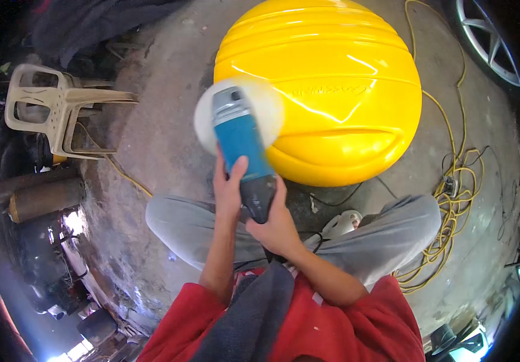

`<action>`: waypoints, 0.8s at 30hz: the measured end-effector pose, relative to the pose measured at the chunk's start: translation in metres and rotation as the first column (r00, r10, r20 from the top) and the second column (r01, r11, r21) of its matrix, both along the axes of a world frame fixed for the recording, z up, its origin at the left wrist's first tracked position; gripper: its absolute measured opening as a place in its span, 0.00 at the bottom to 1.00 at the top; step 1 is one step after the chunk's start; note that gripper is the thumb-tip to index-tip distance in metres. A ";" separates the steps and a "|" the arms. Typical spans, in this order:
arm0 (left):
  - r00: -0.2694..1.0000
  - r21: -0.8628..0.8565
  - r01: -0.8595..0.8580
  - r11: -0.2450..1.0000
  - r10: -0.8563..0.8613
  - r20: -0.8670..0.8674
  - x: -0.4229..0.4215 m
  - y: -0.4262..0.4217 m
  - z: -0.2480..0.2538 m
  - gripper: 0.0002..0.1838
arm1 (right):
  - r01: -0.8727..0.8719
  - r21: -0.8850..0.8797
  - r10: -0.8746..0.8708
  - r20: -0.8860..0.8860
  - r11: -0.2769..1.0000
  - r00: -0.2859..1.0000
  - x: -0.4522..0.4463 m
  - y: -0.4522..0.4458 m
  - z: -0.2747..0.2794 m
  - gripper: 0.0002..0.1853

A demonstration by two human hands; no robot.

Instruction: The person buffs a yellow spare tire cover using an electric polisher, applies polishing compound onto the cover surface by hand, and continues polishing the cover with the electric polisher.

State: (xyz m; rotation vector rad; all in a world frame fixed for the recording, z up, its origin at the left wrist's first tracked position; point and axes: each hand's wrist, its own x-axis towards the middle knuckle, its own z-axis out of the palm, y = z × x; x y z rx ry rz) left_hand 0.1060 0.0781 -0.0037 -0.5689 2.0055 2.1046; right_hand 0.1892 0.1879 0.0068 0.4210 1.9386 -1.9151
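A teal and black electric polisher [240, 145] is held between both hands, its silver head pointing away from me. My left hand [228, 186] is closed around the side of its teal body, thumb on top. Around the black rear end, my right hand [275, 224] is wrapped. Under the tool's head is a round white polishing pad [206, 120], blurred at its rim. It overlaps the left edge of a large, glossy yellow rounded shell [332, 96]; whether they touch, I cannot tell. Faint handwriting marks the shell's surface.
A beige plastic chair [58, 111] stands to the left, near a brown cylinder [46, 196]. Coiled yellow cord [444, 241] lies on the concrete floor [133, 157] at right. A wheel [489, 39] is at the upper right. My crossed legs [386, 232] border the shell.
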 end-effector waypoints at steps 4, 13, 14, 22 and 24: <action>0.992 0.049 0.125 0.991 -0.123 -0.039 -0.007 0.019 0.003 0.42 | 0.141 0.027 -0.140 -0.006 0.990 0.990 0.001 0.010 0.011 0.56; 0.985 0.229 -0.168 0.959 0.172 0.003 -0.013 -0.063 -0.024 0.39 | -0.204 0.022 0.205 -0.050 0.979 0.977 -0.042 -0.041 -0.016 0.56; 0.982 0.208 -0.183 0.961 0.188 -0.003 -0.013 -0.065 -0.025 0.40 | -0.208 0.033 0.210 -0.078 0.978 0.975 -0.043 -0.041 -0.017 0.56; 1.000 0.023 0.013 1.000 -0.012 -0.026 0.014 0.043 0.007 0.49 | -0.098 0.157 0.112 -0.084 0.983 0.990 -0.004 0.055 0.037 0.54; 0.999 0.015 0.030 0.999 -0.029 -0.025 0.020 0.060 0.007 0.52 | -0.075 0.167 0.085 -0.056 0.983 0.995 0.004 0.064 0.043 0.53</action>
